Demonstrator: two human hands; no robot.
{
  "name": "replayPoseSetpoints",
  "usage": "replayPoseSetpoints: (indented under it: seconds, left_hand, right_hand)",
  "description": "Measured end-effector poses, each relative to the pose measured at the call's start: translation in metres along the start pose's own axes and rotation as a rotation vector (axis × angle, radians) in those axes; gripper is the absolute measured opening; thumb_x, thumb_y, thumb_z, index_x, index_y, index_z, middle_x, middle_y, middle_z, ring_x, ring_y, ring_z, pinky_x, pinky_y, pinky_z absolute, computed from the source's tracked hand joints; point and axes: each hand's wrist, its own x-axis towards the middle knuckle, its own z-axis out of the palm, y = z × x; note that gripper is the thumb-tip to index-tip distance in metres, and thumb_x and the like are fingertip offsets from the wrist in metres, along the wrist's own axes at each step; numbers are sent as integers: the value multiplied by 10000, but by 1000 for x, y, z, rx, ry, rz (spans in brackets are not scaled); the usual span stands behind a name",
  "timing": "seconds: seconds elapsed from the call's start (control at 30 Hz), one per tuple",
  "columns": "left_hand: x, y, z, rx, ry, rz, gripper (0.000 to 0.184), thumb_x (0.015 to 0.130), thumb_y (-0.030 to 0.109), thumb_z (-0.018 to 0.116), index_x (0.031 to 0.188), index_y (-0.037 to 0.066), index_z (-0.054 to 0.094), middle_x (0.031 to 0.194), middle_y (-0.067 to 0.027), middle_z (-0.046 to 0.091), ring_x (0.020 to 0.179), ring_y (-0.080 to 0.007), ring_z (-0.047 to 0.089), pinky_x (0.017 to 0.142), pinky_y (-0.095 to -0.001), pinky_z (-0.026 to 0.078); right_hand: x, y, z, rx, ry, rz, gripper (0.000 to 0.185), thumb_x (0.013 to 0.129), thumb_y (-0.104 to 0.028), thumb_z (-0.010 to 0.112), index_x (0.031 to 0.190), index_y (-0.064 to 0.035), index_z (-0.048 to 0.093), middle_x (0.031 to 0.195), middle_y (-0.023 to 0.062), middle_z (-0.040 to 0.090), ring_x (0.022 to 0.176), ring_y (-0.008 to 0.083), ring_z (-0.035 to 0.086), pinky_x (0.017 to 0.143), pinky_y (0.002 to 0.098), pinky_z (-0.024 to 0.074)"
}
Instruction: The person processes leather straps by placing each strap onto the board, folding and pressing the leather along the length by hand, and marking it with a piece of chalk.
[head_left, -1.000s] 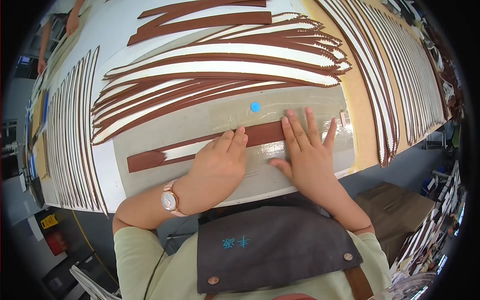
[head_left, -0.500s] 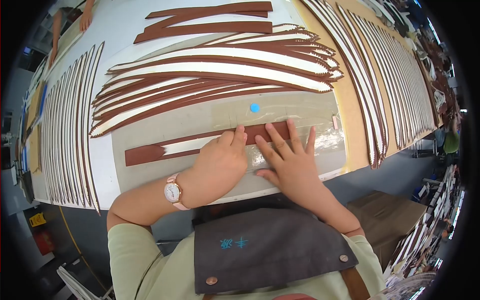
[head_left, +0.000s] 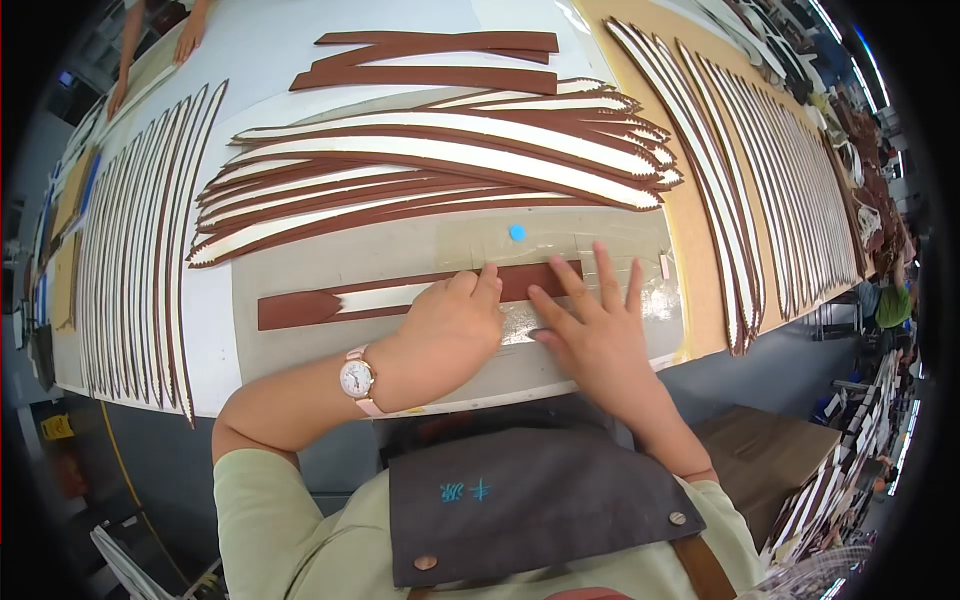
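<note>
A long brown strip with a white lining (head_left: 385,297) lies lengthwise on the grey mat (head_left: 300,352) in front of me. At its left end a brown flap covers the white. My left hand (head_left: 455,318), a watch on its wrist, is closed with bent fingers pressed together on the strip's middle. The palm side of those fingers is hidden. My right hand (head_left: 597,322) lies with fingers spread at the strip's right end; some fingertips touch the brown surface and others reach past it. A blue round dot (head_left: 517,232) sits on the mat just beyond the strip.
Beyond the mat lies a pile of brown-and-white strips (head_left: 430,150), with plain brown strips (head_left: 430,77) behind it. Rows of similar strips line the left side (head_left: 150,250) and right side (head_left: 775,180). Another person's hand (head_left: 190,38) rests at the far left.
My right hand has slid slightly right along the strip's end, fingers still spread. My left hand stays at nearly the same spot on the strip. The whole view has shifted a little.
</note>
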Motion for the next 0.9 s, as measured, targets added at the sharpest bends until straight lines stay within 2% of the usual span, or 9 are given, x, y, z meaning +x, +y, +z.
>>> replayPoseSetpoints:
  seconds: [0.33,0.53,0.63,0.7,0.83,0.87,0.9]
  left_hand:
    - [-1,-4,3,2,-69,5,380,889,178,684,1139,-108,701,1264,-252,663,1004,-281,655,806,-374,580]
    - [2,-2,0,0,-106,0,379,887,170,682,1141,-110,700,1259,-250,667,1017,-281,652,833,-377,572]
    - [0,-4,-1,21,-83,9,386,878,177,691,1136,-110,702,1244,-246,676,1008,-276,652,856,-383,564]
    - [1,-4,3,34,-41,20,393,869,186,701,1127,-110,704,1248,-246,676,1001,-274,650,876,-384,555]
    - [4,-4,1,-28,38,-19,450,855,224,743,1195,-63,683,1156,-180,678,975,-272,634,890,-384,538]
    - [5,-2,-1,-57,63,-32,466,850,231,753,1217,-45,676,1120,-157,672,973,-272,628,887,-386,534]
    - [7,-2,-2,-85,86,-40,484,845,238,764,1239,-27,669,1084,-135,666,971,-272,622,884,-388,531]
  right_hand:
    - [-1,1,1,-33,-16,-6,458,869,-349,765,1306,-232,696,1550,95,477,1481,476,320,1130,782,195]
    - [2,-7,5,-17,-19,-9,428,883,-320,757,1297,-224,704,1561,94,470,1493,459,314,1142,772,181]
    - [-1,5,-10,46,-57,19,419,900,-318,740,1297,-186,704,1578,103,454,1502,438,315,1166,743,176]
    - [-4,23,-7,54,-32,77,473,912,-308,730,1351,-149,657,1591,109,439,1506,437,308,1185,712,174]
    - [0,32,25,130,4,137,624,927,-270,718,1479,-68,509,1612,122,413,1505,447,304,1205,671,177]
    - [-2,29,28,70,34,116,643,935,-244,709,1482,-23,453,1598,157,419,1493,469,311,1209,660,178]
    - [-1,29,29,134,60,123,612,929,-231,716,1449,-20,472,1589,173,422,1497,470,304,1212,654,180]
